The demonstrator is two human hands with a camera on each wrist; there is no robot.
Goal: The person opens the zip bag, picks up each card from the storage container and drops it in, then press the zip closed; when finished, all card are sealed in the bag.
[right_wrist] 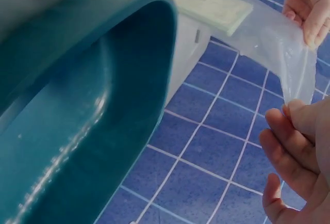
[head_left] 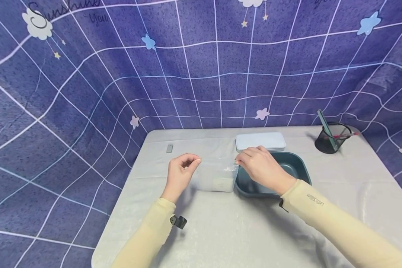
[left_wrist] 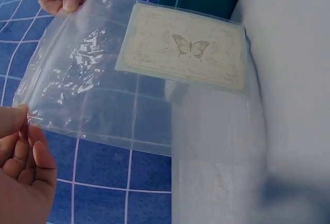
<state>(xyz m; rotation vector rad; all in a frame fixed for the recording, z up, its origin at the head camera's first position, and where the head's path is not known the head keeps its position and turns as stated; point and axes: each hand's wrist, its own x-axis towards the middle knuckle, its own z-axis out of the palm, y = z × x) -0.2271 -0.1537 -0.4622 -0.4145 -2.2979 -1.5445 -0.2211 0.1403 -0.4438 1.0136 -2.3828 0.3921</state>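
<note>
A clear plastic bag (head_left: 209,169) stands between my two hands over the table. My left hand (head_left: 181,175) pinches its upper left corner between thumb and forefinger. At the opposite corner, my right hand (head_left: 262,169) pinches the same edge; its other fingers are loosely bent in the right wrist view. Low in the bag lies a cream card or pad printed with a butterfly (left_wrist: 188,51), near the bag's bottom right. The right hand and forearm pass above a dark teal bin (head_left: 254,193), hiding part of it. Whether the bag's mouth is parted, I cannot tell.
Behind the bin lies a pale blue case (head_left: 261,141). A black mesh pen holder (head_left: 326,144) with a green strip and a red pen stands at the back right. A small grey block (head_left: 169,148) lies back left. A blue gridded curtain (head_left: 201,85) borders the table.
</note>
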